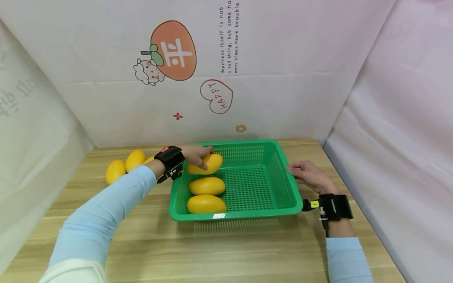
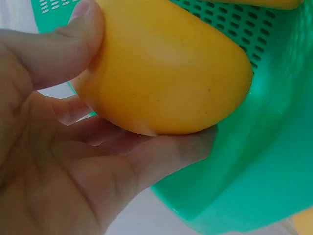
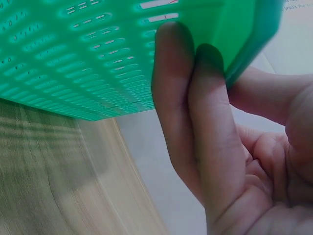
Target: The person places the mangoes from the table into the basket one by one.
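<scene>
Nearest is the pale-blue left sleeve; beyond it, the left hand grips a yellow mango between thumb and fingers, at the left end of the green basket, near two mangoes. The right hand pinches the basket's right side; only the right-wrist view shows two fingers against its outer wall.

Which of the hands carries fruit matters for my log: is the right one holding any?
No, the right hand grips the rim of the green basket, while the left hand holds a yellow fruit.
</scene>
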A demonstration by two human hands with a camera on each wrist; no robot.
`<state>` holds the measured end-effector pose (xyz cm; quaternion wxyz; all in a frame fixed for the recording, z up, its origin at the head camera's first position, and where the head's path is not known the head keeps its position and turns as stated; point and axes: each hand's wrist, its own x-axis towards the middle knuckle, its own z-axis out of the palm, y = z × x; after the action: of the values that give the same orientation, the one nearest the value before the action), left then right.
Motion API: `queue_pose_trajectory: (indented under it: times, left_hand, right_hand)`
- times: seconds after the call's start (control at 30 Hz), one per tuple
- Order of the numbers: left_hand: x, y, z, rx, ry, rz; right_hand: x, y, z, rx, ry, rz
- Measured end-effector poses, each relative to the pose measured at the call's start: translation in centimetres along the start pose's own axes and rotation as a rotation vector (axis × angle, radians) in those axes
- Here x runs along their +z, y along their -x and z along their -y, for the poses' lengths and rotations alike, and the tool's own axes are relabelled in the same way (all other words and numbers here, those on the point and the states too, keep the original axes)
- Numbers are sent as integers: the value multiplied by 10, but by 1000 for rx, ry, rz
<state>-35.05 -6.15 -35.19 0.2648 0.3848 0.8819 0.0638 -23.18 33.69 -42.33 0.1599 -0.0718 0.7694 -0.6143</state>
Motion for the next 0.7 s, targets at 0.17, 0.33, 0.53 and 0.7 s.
queue_pose_trajectory:
  times: [0.17,0.33,0.53,0.7]
  left_hand:
    - [2,-11,-4,-80,-53,43]
    - [3,-17,-13,-201,-60,92]
    - [4,-14,-20,-291,-136,146]
    - [3,-12,-27,-290,-211,162]
  right_hand:
    - [-1,-1,-1,1,3,-2]
    - [-1,-2,-3,-2,0,-7]
    - [-1,-3,-5,1,-9,6]
    - [-2,-4,-4,-1,-18,1]
